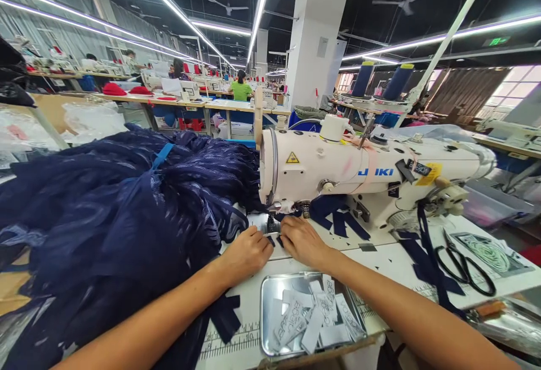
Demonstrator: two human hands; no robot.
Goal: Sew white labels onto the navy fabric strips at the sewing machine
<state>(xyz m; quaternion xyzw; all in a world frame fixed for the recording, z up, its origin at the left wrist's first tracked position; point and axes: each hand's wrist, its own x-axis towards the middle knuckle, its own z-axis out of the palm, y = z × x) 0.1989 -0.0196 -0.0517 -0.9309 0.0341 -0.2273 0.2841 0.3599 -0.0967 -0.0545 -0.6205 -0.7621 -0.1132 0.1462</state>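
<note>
My left hand (249, 250) is at the sewing machine's needle area, its fingers pinched at a small piece of navy fabric (271, 241). Just to the right, my right hand (305, 241) has its fingers bent and pressed on navy fabric by the presser foot (271, 223). Most of the fabric under my fingers is hidden. The white sewing machine (313, 161) stands over both hands. A metal tray (265, 313) of white printed labels (313, 316) lies between my forearms.
A large heap of navy garments (105, 206) covers the left side. Navy strips (338, 217) lie behind my right hand. Black scissors (465, 268) rest at the right, near a coil of pale green cord (486, 251). Blue thread cones (362, 79) stand behind the machine. A person in green (240, 91) sits farther off.
</note>
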